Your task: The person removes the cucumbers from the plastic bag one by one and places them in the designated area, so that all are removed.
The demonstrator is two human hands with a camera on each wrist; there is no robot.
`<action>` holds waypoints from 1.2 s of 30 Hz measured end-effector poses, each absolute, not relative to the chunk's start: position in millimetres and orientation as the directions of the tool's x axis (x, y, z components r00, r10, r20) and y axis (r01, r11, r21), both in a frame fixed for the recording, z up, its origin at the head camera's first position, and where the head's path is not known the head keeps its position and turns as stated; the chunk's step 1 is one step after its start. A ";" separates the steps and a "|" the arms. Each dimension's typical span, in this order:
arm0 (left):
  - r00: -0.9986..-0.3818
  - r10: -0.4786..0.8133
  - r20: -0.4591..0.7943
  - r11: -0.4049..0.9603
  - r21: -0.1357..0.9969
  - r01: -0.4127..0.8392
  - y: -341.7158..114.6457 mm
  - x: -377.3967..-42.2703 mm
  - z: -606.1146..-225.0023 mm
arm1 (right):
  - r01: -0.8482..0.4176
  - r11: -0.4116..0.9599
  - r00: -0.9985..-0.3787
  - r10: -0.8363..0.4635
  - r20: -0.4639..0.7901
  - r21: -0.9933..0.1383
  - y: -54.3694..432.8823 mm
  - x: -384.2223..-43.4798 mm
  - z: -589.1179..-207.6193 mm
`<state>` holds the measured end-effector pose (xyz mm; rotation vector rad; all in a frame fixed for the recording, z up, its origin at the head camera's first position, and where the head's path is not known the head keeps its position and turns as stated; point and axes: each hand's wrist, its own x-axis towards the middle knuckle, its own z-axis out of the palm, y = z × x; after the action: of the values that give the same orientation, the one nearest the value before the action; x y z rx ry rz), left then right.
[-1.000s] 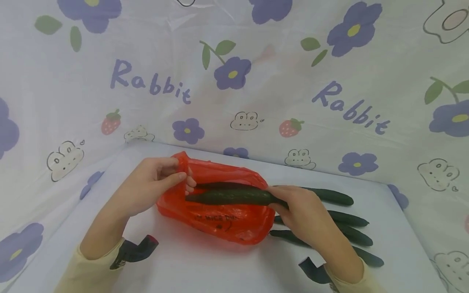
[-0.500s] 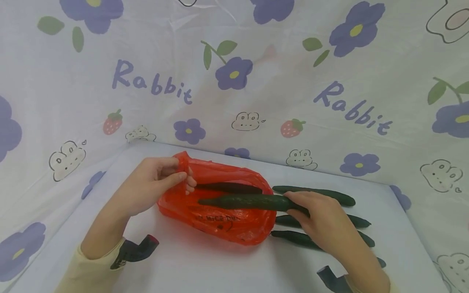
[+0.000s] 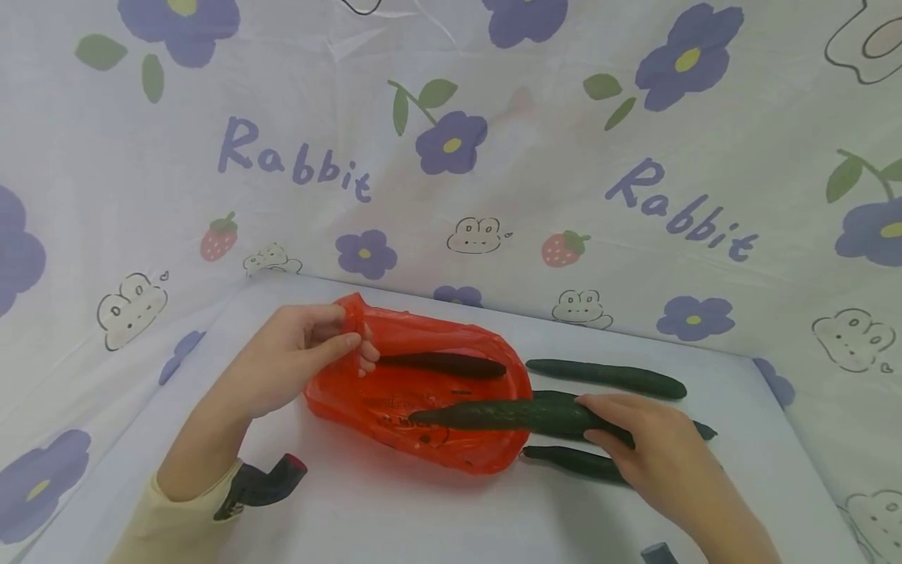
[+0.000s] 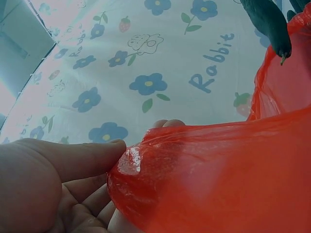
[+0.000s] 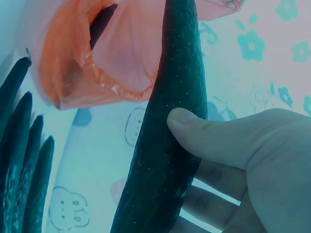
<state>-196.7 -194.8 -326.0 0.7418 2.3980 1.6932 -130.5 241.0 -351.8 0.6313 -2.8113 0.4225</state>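
Observation:
My left hand pinches the edge of a red plastic bag between thumb and fingers, stretching it up in the left wrist view. The bag gapes, and one dark cucumber lies inside it. In my right hand is another cucumber, gripped near its right end with the thumb on top. Its narrow tip points left and overlaps the front part of the bag in the head view. The right wrist view shows the thumb pressing along the cucumber's side.
Right of the bag, several more cucumbers lie on the white table, such as a rear cucumber and a front cucumber, partly hidden by my right hand. A printed white cloth hangs behind the table.
My right hand has drawn its cucumber rightward and nearer to me, from over the middle of the bag to its right side. My left hand keeps its grip on the bag, almost unmoved.

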 end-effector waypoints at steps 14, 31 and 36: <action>-0.870 0.455 0.188 0.242 0.914 0.324 -195.2 -196.8 -327.0 | -0.439 0.881 -0.859 -0.354 0.371 -0.178 270.4 -116.1 -354.2; -0.876 0.446 0.182 0.254 0.913 0.319 -196.0 -195.4 -325.1 | -0.358 0.920 -0.899 -0.292 0.326 -0.162 301.0 -101.1 -364.6; -0.877 0.445 0.180 0.260 0.912 0.319 -196.3 -196.3 -325.4 | -0.374 0.919 -0.873 -0.305 0.380 -0.122 314.3 -96.1 -370.7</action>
<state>-196.3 -196.3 -325.4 0.7316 2.4013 1.6946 -96.1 314.3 -370.7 0.4986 -2.7218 0.2726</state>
